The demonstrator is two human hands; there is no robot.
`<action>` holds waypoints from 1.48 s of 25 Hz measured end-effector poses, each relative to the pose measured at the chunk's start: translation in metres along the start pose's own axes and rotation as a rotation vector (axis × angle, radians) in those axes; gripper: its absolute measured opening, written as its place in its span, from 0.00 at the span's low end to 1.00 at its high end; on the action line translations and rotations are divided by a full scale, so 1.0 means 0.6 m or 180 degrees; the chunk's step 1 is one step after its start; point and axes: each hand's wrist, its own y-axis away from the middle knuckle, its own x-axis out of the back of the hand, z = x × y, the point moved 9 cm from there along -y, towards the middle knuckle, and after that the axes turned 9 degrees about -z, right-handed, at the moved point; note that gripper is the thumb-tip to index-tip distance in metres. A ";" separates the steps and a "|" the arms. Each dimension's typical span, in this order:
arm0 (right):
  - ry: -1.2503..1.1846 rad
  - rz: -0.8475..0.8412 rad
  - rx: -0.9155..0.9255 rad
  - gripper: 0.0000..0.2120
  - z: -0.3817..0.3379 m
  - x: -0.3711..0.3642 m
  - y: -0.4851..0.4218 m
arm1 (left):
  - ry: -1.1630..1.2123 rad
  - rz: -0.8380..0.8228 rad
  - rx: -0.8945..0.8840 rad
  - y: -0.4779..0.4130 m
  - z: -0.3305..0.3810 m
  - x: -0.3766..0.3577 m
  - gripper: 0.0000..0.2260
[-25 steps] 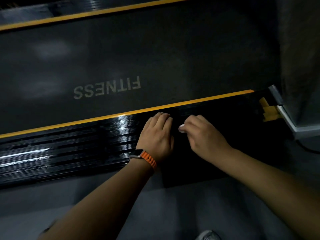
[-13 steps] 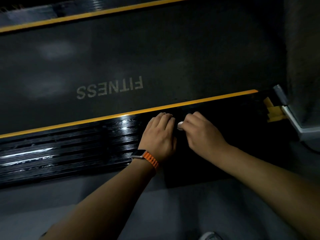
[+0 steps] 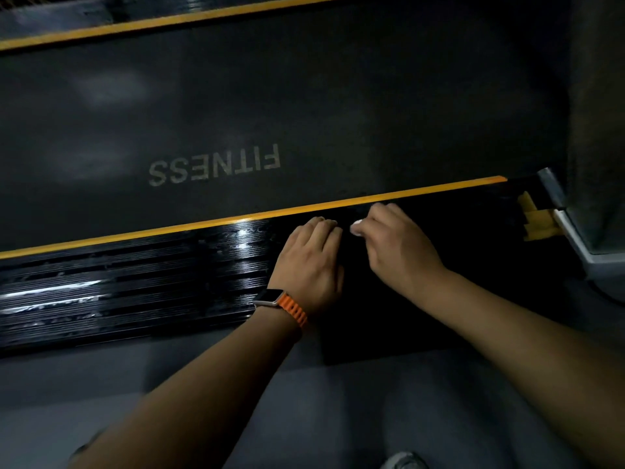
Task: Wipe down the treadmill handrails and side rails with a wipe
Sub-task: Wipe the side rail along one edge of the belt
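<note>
Dim light, view straight down over the near edge of the treadmill. Black ribbed side rail runs left to right, wet-looking glare on its left stretch, dark and hard to read on the right. A yellow stripe borders it on the far side; beyond that lies the belt, printed FITNESS, upside down from here. Both hands are on the rail, close together but apart. Left hand lies palm down, fingers laid out fairly straight on the ribs, holding nothing; a watch on an orange band sits at that wrist. Right hand has its fingers curled in, pinching a small white wad, the wipe, of which only a bit shows at the fingertips; it seems to touch the rail, though the shadow makes contact uncertain. Yellow tape marks the rail's right end, next to a grey metal base. Grey floor nearer, and a shoe tip at the bottom edge.
</note>
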 end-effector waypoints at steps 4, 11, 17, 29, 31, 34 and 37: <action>0.0036 0.0040 -0.0110 0.10 0.009 0.002 -0.007 | 0.0001 -0.0029 0.0016 0.000 -0.002 -0.001 0.24; 0.0063 0.0120 -0.0077 0.11 0.006 0.002 -0.021 | 0.0023 -0.0019 0.0012 0.000 -0.002 -0.002 0.23; 0.0112 0.0070 -0.0122 0.12 0.007 -0.006 -0.038 | 0.0031 -0.0020 0.0003 0.000 -0.003 -0.002 0.22; 0.0212 -0.0018 -0.0165 0.13 0.020 -0.001 -0.041 | 0.0037 -0.0109 0.0038 0.000 -0.005 -0.006 0.25; 0.0196 0.0030 -0.0324 0.13 0.030 0.006 -0.025 | 0.0032 -0.0100 0.0050 -0.001 -0.006 -0.005 0.25; 0.0194 -0.0113 0.0133 0.14 -0.002 -0.003 -0.002 | 0.0060 -0.0058 0.0025 0.000 -0.003 -0.005 0.25; 0.0136 -0.0050 -0.0046 0.15 0.006 0.004 0.009 | 0.0044 -0.0064 0.0022 -0.001 -0.005 -0.006 0.24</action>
